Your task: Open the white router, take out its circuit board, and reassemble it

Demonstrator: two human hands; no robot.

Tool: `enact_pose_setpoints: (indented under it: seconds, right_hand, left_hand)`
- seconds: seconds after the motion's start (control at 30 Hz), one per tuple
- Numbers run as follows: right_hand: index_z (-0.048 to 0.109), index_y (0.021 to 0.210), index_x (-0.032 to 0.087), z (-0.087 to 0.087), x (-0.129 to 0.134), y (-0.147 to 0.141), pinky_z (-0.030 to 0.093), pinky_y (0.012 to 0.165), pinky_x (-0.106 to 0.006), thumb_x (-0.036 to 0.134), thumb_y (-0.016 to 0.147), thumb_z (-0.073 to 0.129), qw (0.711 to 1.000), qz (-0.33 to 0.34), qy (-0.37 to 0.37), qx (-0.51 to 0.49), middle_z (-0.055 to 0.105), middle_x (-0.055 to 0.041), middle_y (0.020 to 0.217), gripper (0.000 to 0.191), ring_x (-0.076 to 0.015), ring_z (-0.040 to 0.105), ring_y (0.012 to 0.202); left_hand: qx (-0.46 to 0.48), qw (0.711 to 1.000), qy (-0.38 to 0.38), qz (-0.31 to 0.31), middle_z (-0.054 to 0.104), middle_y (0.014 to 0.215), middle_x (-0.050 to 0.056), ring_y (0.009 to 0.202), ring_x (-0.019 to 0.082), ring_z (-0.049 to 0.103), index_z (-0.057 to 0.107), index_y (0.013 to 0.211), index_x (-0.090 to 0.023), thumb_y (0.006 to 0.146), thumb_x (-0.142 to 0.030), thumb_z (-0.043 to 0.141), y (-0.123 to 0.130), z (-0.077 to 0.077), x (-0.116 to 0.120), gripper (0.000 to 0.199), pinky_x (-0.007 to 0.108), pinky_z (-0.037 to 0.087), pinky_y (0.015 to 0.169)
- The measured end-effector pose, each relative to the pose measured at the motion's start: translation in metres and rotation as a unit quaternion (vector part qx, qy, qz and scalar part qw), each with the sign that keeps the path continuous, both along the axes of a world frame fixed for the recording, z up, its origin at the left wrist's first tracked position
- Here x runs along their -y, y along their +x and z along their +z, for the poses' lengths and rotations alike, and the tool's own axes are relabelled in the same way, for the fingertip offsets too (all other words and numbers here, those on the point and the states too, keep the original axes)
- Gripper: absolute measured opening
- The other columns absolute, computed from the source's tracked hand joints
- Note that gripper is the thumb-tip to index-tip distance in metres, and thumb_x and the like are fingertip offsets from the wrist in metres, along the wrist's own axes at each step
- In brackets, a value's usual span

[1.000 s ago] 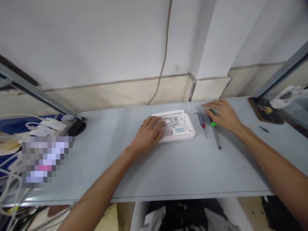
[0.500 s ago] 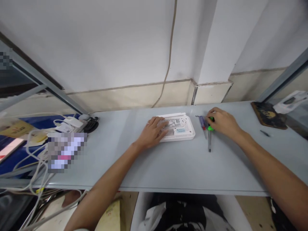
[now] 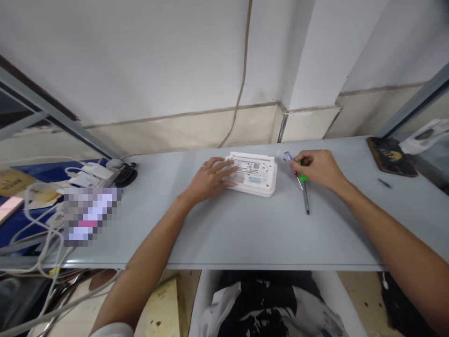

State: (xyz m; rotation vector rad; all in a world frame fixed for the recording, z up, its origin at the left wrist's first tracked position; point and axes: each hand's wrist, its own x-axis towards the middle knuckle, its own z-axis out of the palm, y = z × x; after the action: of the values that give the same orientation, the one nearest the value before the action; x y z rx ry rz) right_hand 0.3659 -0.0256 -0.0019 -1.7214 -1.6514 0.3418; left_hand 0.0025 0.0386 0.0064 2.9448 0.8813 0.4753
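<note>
Steadying the white, vented plastic box (image 3: 258,184) on the grey tabletop (image 3: 228,234) with a spread left hand (image 3: 209,179) looks sound from here, while the right hand (image 3: 320,167), pinching the slim purple-handled screwdriver (image 3: 288,157), should keep it clear of the green-collared, metal-shafted screwdriver (image 3: 305,193).

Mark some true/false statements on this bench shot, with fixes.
1. The left hand rests on the white device. True.
2. The device's label faces down. False: it faces up.
3. The right hand is at the purple screwdriver. True.
4. The green screwdriver lies left of the device. False: it is to the right, partly hidden by the right hand.
5. A dark flat object lies toward the table's right end. True.
</note>
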Motion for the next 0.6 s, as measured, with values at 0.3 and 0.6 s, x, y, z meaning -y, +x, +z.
enact_pose_setpoints:
  seconds: [0.3,0.6]
  right_hand:
    - [0.064,0.072,0.023,0.015,0.008,-0.013,0.051,0.044,-0.031,0.044,0.078,0.084,0.938,0.059,0.044,-0.337,0.068,-0.001,0.057,0.03,-0.0163,0.061,0.047]
    - [0.053,0.116,0.029,0.017,0.01,-0.029,0.06,0.053,-0.031,0.033,0.084,0.076,0.913,0.074,0.088,-0.392,0.065,0.0091,0.065,0.04,-0.0157,0.067,0.051]
  left_hand:
    - [0.015,0.999,-0.015,0.043,0.051,0.161,0.01,0.137,0.033,0.05,0.054,0.152,-0.026,0.109,-0.042,0.044,0.0,-0.005,-0.004,0.048,0.058,0.048,0.107]
    - [-0.002,0.998,0.004,0.055,0.049,0.162,0.012,0.136,0.035,0.051,0.051,0.153,-0.024,0.109,-0.048,0.041,0.005,-0.005,0.0,0.051,0.061,0.048,0.107]
